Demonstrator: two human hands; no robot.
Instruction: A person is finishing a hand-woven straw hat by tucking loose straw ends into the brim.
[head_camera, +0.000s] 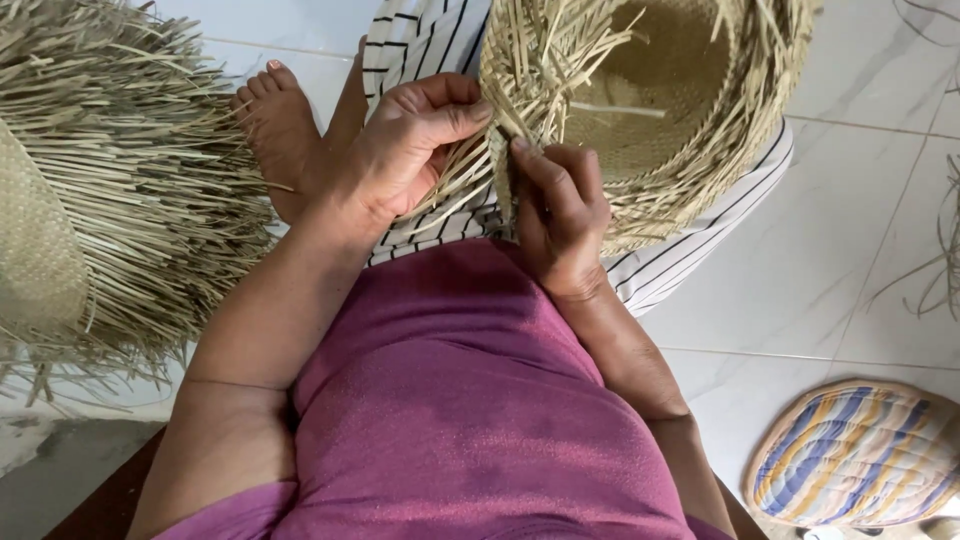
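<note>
Half-woven basket (660, 100) of flat, pale straw-coloured strips, resting on the person's lap over striped cloth (430, 40). Round, bowl-like shape; its open mouth faces up toward the camera and tilts slightly toward the person. Inside, the weave is tight and even, matte. The rim is unfinished: loose strip ends (540, 60) stick out all round, stiff, dry, splitting at the tips. No clear long axis, since the form is circular; the loose strips fan outward from the rim.

Left hand (405, 150) at the near-left edge of the rim, thumb and forefinger pinched narrow on a few strips, other strips passing under the palm. Right hand (560, 215) just beside it, fingers curled, grip closed on a bundle of strips running roughly upright from the rim's edge.

Left of the person, a second woven piece (110, 190) lies on the floor, with a long shaggy fringe of the same strips. White glossy floor tiles (860, 250). Bottom right, a round padded mat (860, 455) with striped blue, yellow and pink fabric. Bare foot (280, 125) on the tiles.
</note>
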